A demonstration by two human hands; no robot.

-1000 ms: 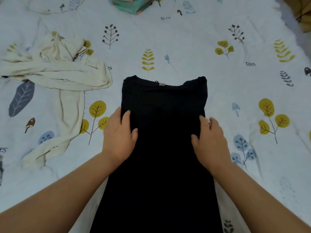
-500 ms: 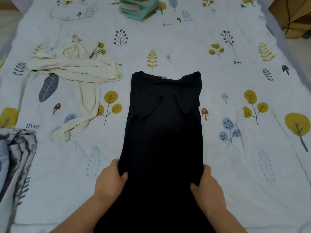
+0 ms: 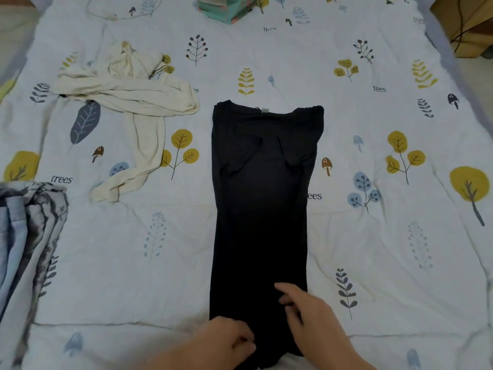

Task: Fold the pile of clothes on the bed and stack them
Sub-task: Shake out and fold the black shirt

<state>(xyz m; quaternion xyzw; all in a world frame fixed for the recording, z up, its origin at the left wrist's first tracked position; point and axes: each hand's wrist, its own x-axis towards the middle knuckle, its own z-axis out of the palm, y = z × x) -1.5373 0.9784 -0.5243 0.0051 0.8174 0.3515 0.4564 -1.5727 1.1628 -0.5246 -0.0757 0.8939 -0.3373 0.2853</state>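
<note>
While the long black knit garment (image 3: pixel 262 209) is lying flat and narrow down the middle of the bed (image 3: pixel 373 263), neckline away from the person and both sides folded inward, the left hand (image 3: pixel 226 340) is sitting at its near hem with fingers curled and seemingly pinching the dark cloth; the right hand (image 3: pixel 312 316) is resting just beside it on the garment's lower right part, fingers loosely spread and holding nothing; a crumpled cream ribbed top (image 3: pixel 133 102) is lying well apart to the left; a folded grey marbled cloth (image 3: pixel 26 236) is sitting at the bed's left edge; a teal folded stack (image 3: pixel 226 6) is showing at the far end.
</note>
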